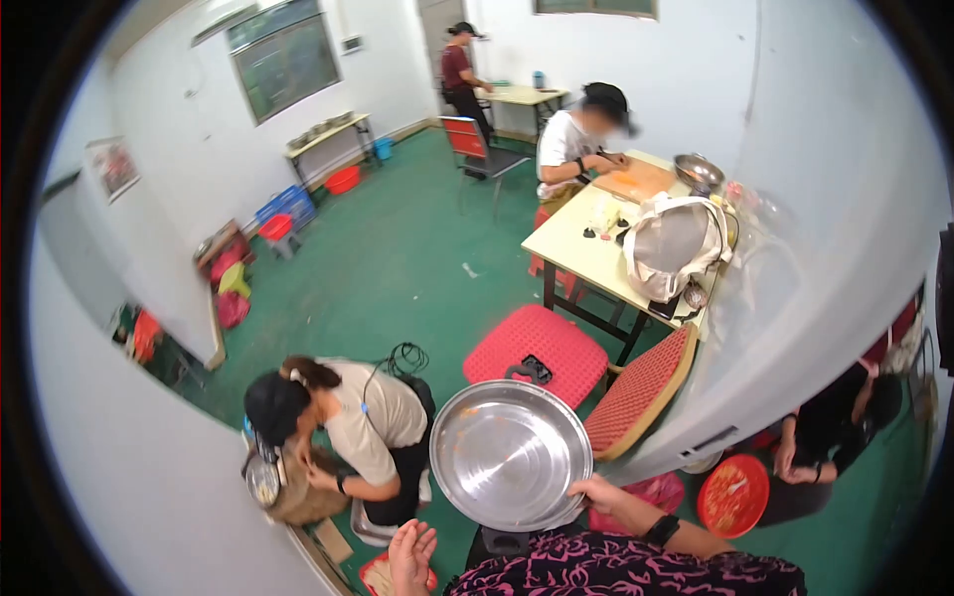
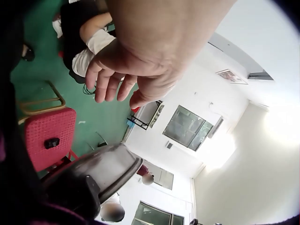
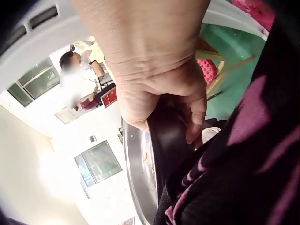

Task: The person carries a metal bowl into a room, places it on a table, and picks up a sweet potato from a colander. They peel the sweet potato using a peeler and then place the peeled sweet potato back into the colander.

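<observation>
A wide, shallow steel pan [image 1: 512,452] with black side handles is held in front of the body, its inside facing up. My right hand [image 1: 599,494] grips it at the right rim. In the right wrist view, the thumb of the right hand [image 3: 159,89] lies over the rim and the fingers go round the outer wall. Small orange bits cling to the inside of the pan [image 3: 146,164]. My left hand [image 1: 410,556] is apart from the pan, to its lower left. In the left wrist view, the left hand [image 2: 140,61] has loosely extended fingers and holds nothing.
A red chair [image 1: 537,348] with a black object on it stands just beyond the pan. A person [image 1: 348,427] crouches at the left. A table [image 1: 586,233] with a cutting board is ahead. A red basin [image 1: 733,497] sits on the floor at right, near another person.
</observation>
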`<move>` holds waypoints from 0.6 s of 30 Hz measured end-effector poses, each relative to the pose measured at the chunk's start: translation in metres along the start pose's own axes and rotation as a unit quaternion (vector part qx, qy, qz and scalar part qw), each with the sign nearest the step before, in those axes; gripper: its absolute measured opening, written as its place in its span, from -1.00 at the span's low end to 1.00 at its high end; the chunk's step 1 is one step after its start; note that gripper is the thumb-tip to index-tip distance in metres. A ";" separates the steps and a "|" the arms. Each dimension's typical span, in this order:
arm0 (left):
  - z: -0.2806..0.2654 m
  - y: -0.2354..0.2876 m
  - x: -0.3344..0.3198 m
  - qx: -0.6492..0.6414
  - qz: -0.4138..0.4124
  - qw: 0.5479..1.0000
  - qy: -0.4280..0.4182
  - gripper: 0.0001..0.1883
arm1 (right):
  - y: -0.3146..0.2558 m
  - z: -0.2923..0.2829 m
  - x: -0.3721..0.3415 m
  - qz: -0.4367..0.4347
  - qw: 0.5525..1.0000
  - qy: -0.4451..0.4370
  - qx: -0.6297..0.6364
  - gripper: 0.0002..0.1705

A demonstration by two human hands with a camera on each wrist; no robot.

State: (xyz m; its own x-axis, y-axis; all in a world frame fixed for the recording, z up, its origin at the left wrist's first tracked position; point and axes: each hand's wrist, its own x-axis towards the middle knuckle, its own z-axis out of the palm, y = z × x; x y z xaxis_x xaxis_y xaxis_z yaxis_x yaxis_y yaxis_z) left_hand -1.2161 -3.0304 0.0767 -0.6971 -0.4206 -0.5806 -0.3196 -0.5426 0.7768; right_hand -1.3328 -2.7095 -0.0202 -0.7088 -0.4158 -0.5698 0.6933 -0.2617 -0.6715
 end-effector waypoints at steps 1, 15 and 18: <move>-0.001 0.023 0.027 -0.007 -0.004 1.000 -0.016 -0.45 | -0.008 0.008 0.029 -0.006 1.000 0.003 0.016 -0.62; 0.027 0.206 0.209 0.041 0.005 0.995 -0.086 -0.51 | -0.121 0.114 0.167 -0.002 0.992 0.100 0.071 -0.65; 0.020 0.213 0.222 0.025 0.017 0.996 -0.080 -0.47 | -0.141 0.127 0.183 0.000 0.993 0.105 0.055 -0.64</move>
State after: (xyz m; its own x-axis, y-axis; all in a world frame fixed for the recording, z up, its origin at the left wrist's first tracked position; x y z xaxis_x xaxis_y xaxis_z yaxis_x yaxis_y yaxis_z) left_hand -1.4517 -3.2249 0.1186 -0.8006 -0.3147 -0.5099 -0.3226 -0.4908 0.8094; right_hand -1.5433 -2.8595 0.0305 -0.7119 -0.2276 -0.6644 0.6956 -0.3591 -0.6223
